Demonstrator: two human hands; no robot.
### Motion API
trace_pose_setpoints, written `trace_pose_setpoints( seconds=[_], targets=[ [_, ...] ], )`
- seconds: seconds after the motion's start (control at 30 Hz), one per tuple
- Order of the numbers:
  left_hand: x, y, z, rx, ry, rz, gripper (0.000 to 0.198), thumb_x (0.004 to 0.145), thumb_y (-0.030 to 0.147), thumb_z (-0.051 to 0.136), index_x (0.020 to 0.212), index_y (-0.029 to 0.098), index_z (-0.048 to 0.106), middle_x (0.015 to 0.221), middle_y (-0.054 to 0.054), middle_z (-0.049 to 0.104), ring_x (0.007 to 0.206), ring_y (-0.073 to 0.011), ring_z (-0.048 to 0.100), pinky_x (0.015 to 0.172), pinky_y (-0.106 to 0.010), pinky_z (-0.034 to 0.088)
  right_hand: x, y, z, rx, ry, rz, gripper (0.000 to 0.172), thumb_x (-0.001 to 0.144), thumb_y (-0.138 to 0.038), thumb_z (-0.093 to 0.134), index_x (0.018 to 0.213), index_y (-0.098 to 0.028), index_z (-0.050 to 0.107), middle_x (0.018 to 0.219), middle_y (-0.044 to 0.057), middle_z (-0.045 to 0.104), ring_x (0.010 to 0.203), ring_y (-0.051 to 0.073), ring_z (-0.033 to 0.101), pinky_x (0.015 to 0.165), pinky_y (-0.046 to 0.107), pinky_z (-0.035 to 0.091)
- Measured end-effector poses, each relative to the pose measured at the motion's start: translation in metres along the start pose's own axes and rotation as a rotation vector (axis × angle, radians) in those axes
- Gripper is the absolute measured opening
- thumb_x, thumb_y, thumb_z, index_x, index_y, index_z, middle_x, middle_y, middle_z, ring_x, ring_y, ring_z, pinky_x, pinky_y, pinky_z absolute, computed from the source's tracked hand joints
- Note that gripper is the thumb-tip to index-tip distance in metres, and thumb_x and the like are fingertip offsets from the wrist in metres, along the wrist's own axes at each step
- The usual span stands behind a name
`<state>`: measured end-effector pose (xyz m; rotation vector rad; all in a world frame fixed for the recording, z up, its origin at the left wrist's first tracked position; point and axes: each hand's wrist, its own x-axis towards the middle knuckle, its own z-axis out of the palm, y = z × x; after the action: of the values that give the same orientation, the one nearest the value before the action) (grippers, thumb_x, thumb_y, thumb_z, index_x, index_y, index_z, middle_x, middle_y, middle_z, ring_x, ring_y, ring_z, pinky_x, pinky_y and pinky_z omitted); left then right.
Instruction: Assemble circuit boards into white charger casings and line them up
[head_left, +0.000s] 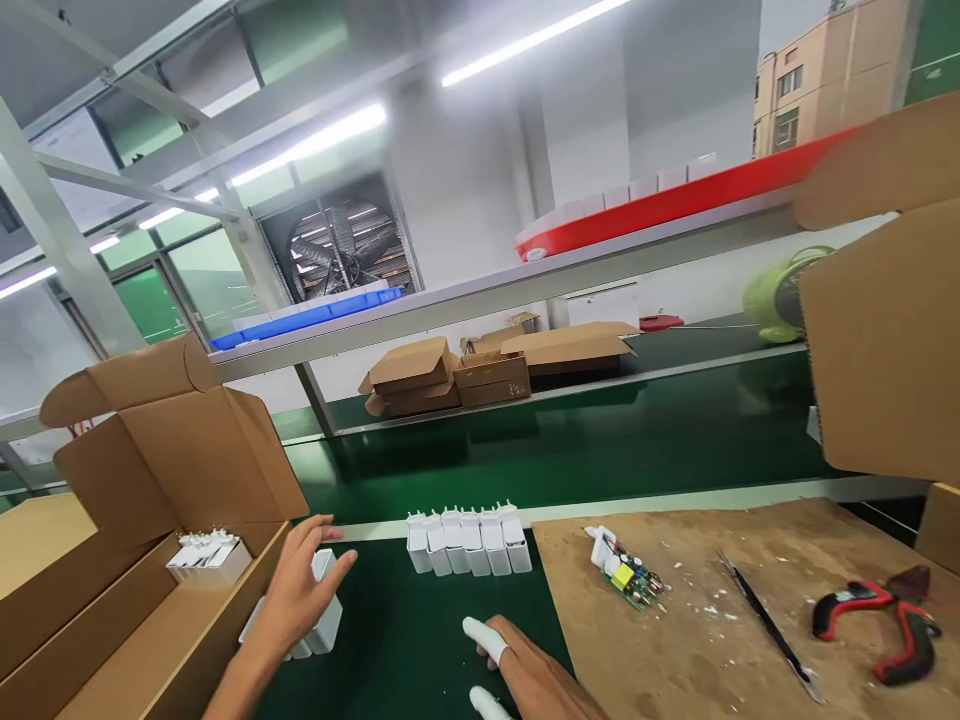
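My left hand is spread open over a small group of white charger housings on the green mat, next to the open cardboard box. Inside that box lies a row of the same white housings. My right hand rests low at the bottom edge with white finger cots on two fingers; it holds nothing that I can see. A double row of white charger housings stands just beyond both hands.
A wooden board on the right carries a green circuit board, tweezers and red-handled pliers. A large cardboard box looms at the right. Flat cartons sit beyond the green conveyor belt. A red tray is on the shelf.
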<state>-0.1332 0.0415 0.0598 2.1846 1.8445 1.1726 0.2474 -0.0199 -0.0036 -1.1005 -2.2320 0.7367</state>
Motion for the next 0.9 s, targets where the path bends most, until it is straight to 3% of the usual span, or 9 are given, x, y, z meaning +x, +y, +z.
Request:
trace_pose_setpoints(
  seconds=[0.1, 0.23, 0.3, 0.4, 0.47, 0.57, 0.67, 0.73, 0.9],
  targets=[
    [-0.026, -0.021, -0.028, 0.141, -0.044, 0.052, 0.036, 0.074, 0.06, 0.085, 0.08, 0.025, 0.075, 0.13, -0.016, 0.07, 0.143, -0.0539, 0.047, 0.115, -0.079, 0.039, 0.0, -0.009, 0.0, -0.034, 0.036, -0.091, 0.07, 0.095, -0.02, 0.056, 0.162, -0.035, 0.044, 0.159, 0.009, 0.057, 0.143, 0.031, 0.059, 0.12, 0.044, 0.051],
    [-0.06, -0.039, -0.012, 0.361, -0.047, 0.289, 0.029, 0.096, 0.045, 0.062, 0.075, 0.028, 0.071, 0.138, -0.013, 0.07, 0.141, -0.0475, 0.054, 0.097, -0.065, 0.059, -0.003, -0.026, -0.006, -0.066, 0.065, -0.155, 0.062, 0.097, -0.019, 0.058, 0.157, -0.027, 0.048, 0.143, 0.013, 0.065, 0.134, 0.029, 0.064, 0.116, 0.04, 0.053],
    [-0.066, -0.026, 0.008, 0.256, -0.057, 0.335, 0.031, 0.101, 0.044, 0.056, 0.079, 0.027, 0.071, 0.14, -0.013, 0.07, 0.136, -0.0421, 0.061, 0.1, -0.06, 0.061, -0.002, -0.03, -0.006, -0.086, 0.044, -0.123, 0.056, 0.096, -0.021, 0.06, 0.152, -0.022, 0.053, 0.134, 0.014, 0.067, 0.12, 0.028, 0.07, 0.108, 0.039, 0.058],
    [-0.064, 0.02, 0.036, 0.026, -0.267, 0.294, 0.026, 0.103, 0.04, 0.056, 0.086, 0.026, 0.07, 0.15, -0.013, 0.064, 0.131, -0.0322, 0.068, 0.101, -0.045, 0.063, 0.003, -0.03, -0.008, -0.123, 0.056, -0.053, 0.054, 0.094, -0.023, 0.064, 0.147, -0.019, 0.056, 0.126, 0.013, 0.069, 0.108, 0.025, 0.073, 0.099, 0.036, 0.062],
    [-0.06, 0.054, 0.053, -0.123, -0.348, 0.294, 0.021, 0.1, 0.036, 0.06, 0.082, 0.025, 0.065, 0.149, -0.014, 0.065, 0.129, -0.0308, 0.07, 0.1, -0.039, 0.063, 0.005, -0.028, -0.019, -0.161, 0.107, -0.02, 0.053, 0.095, -0.024, 0.063, 0.147, -0.021, 0.055, 0.129, 0.012, 0.069, 0.112, 0.024, 0.071, 0.102, 0.036, 0.06],
    [-0.057, 0.086, 0.078, -0.291, -0.349, 0.286, 0.021, 0.095, 0.035, 0.064, 0.077, 0.025, 0.059, 0.139, -0.015, 0.071, 0.118, -0.03, 0.074, 0.094, -0.036, 0.064, 0.001, -0.02, -0.05, -0.245, 0.208, 0.051, 0.047, 0.1, -0.024, 0.055, 0.147, -0.021, 0.054, 0.138, 0.014, 0.065, 0.126, 0.027, 0.065, 0.113, 0.042, 0.053],
    [-0.061, 0.093, 0.1, -0.389, -0.274, 0.251, 0.031, 0.098, 0.045, 0.064, 0.076, 0.025, 0.058, 0.127, -0.015, 0.075, 0.107, -0.0296, 0.077, 0.086, -0.035, 0.064, -0.013, -0.003, -0.088, -0.333, 0.324, 0.183, 0.044, 0.099, -0.023, 0.054, 0.143, -0.017, 0.056, 0.143, 0.019, 0.061, 0.136, 0.034, 0.057, 0.119, 0.054, 0.044],
    [-0.065, 0.092, 0.108, -0.43, -0.252, 0.205, 0.037, 0.099, 0.055, 0.063, 0.077, 0.025, 0.06, 0.123, -0.015, 0.076, 0.101, -0.0287, 0.077, 0.079, -0.031, 0.064, -0.024, 0.011, -0.107, -0.378, 0.365, 0.288, 0.044, 0.094, -0.022, 0.059, 0.137, -0.014, 0.06, 0.135, 0.021, 0.065, 0.129, 0.036, 0.06, 0.114, 0.056, 0.047],
    [-0.074, 0.089, 0.104, -0.47, -0.316, 0.177, 0.034, 0.101, 0.056, 0.064, 0.084, 0.026, 0.065, 0.126, -0.012, 0.076, 0.102, -0.0253, 0.076, 0.077, -0.026, 0.063, -0.035, 0.027, -0.126, -0.413, 0.371, 0.448, 0.048, 0.088, -0.022, 0.059, 0.134, -0.011, 0.063, 0.123, 0.019, 0.073, 0.119, 0.036, 0.068, 0.104, 0.049, 0.054]
  ],
)
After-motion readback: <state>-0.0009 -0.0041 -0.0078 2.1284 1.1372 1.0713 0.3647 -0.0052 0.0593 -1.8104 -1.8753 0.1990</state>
